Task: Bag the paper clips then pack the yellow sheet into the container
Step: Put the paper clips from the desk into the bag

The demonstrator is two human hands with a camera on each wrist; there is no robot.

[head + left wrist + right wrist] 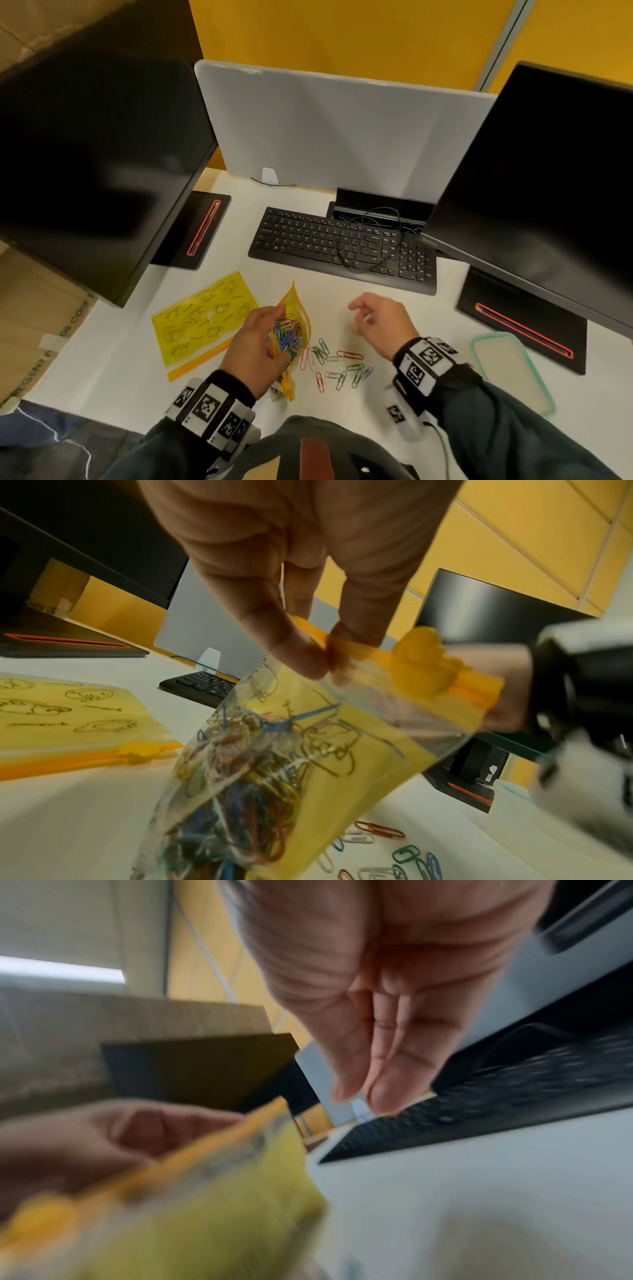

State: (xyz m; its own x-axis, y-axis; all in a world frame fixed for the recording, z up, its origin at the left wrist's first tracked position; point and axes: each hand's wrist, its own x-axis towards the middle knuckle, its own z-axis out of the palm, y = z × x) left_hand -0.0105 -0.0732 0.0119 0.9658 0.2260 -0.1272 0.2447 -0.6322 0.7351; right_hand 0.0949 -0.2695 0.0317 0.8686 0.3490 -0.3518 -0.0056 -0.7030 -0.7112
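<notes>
My left hand (260,339) pinches the orange zip edge of a clear and yellow zip bag (291,329) and holds it upright above the desk. The bag (308,764) is stuffed with coloured paper clips, and its duck-shaped slider (424,664) sits at the far end of the zip. Several loose paper clips (335,366) lie on the white desk just right of the bag. My right hand (376,318) hovers above them with relaxed fingers (383,1091), holding nothing. The yellow sheet (202,318), printed with cartoon drawings, lies flat to the left. A container with a teal rim (493,335) sits at the right.
A black keyboard (342,246) with a cable on it lies behind the clips. Two dark monitors (85,154) (548,171) on black bases flank the work area, and a grey divider (342,130) stands behind. Cardboard boxes (34,325) stand off the desk's left edge.
</notes>
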